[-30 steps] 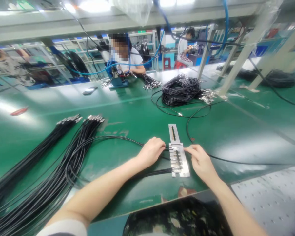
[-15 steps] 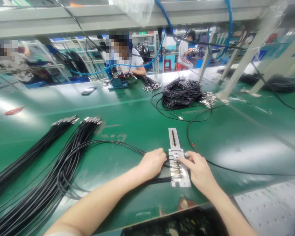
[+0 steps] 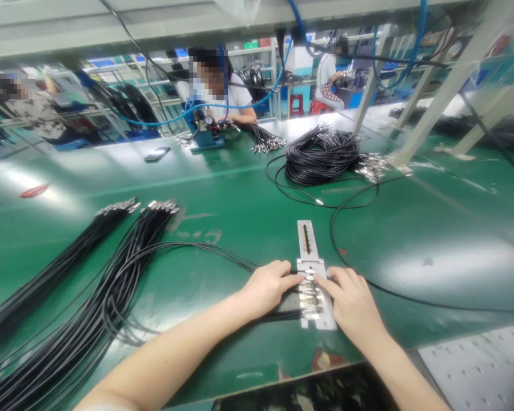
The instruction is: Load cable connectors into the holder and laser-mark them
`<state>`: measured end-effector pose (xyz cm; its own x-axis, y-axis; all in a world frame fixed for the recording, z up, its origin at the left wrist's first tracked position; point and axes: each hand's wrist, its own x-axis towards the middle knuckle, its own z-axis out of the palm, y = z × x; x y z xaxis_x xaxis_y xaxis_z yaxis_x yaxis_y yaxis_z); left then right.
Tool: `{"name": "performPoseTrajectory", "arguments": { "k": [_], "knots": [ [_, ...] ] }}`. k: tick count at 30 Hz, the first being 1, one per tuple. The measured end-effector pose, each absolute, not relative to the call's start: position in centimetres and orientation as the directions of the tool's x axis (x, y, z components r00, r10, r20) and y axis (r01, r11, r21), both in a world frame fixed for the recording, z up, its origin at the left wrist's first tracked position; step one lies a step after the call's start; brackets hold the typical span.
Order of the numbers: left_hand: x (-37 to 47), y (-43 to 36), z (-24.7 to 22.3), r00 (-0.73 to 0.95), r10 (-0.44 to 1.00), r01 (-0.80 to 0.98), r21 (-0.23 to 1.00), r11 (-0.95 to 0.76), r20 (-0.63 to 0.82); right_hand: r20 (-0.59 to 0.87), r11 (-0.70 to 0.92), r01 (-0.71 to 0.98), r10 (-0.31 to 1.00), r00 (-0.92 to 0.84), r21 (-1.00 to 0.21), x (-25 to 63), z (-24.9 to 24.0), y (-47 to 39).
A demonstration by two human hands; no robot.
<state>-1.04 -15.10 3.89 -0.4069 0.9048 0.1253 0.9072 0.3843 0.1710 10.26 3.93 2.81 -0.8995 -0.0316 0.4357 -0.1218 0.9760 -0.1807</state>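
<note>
A metal fixture (image 3: 328, 311) with a hinged, slotted flap (image 3: 305, 237) lies on the green table, the flap folded out away from me. Several silver cable connectors (image 3: 309, 272) sit side by side in its slots. From them, black cables run off to the left. My left hand (image 3: 270, 288) is closed at the fixture's left edge around a black cable (image 3: 223, 249), its index finger stretched onto a connector. Opposite it, my right hand (image 3: 352, 294) presses that connector area with an extended index fingertip. The other right fingers are loosely bent and hold nothing visible.
Two bundles of black cables (image 3: 141, 251) lie at left. A coiled cable pile (image 3: 321, 157) lies beyond the fixture, beside a slanted metal post (image 3: 437, 97). A perforated metal plate (image 3: 480, 365) is at lower right. Across the table a person works at a blue press (image 3: 205, 134).
My left index finger has stretched out onto the connector in the fixture. The right index finger has shifted slightly nearer me along the fixture. The camera view has moved a little.
</note>
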Motion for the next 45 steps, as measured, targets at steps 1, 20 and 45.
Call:
{"name": "performPoseTrajectory", "arguments": {
  "k": [1, 20, 45],
  "knots": [
    [-1.0, -15.1, 4.0, -0.401, 0.909, 0.910, 0.158, 0.382, 0.111, 0.435, 0.976, -0.122, -0.033, -0.900, -0.178, 10.2, 2.9, 3.9],
    [0.6, -15.7, 5.5, -0.468, 0.835, 0.882, 0.211, 0.421, 0.291, 0.493, 0.820, -0.204, 0.107, -0.864, -0.535, 11.1, 3.0, 5.1],
    [0.8, -15.6, 5.3, -0.285, 0.953, 0.958, 0.068, 0.279, 0.104, 0.482, 0.945, -0.185, -0.035, -0.876, -0.268, 10.6, 2.8, 3.7]
  ]
}}
